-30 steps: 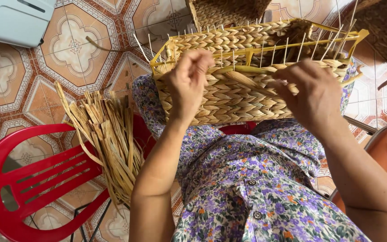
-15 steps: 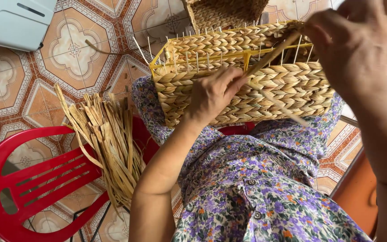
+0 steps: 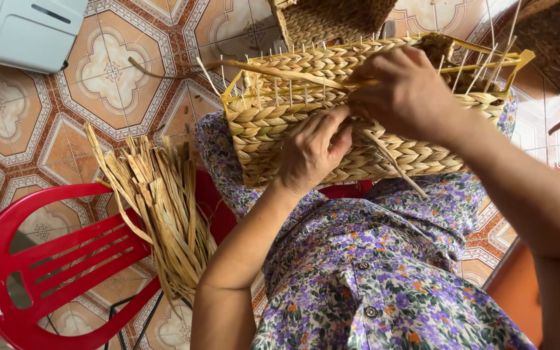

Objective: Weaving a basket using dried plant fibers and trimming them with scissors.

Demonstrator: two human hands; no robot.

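Left hand [image 3: 312, 152] presses curled fingers on a half-woven basket [image 3: 280, 129] while right hand [image 3: 406, 97] pinches a straw strand [image 3: 293, 72] at its rim.

Half-woven straw basket [image 3: 358, 129] on a yellow wire frame [image 3: 526, 59] rests on the lap. Left hand [image 3: 312, 152] presses its woven side; right hand [image 3: 406, 94] grips a strand [image 3: 280, 70] at the rim. Loose straw bundle [image 3: 160, 207] lies across a red chair [image 3: 46, 272] (left of the knees).
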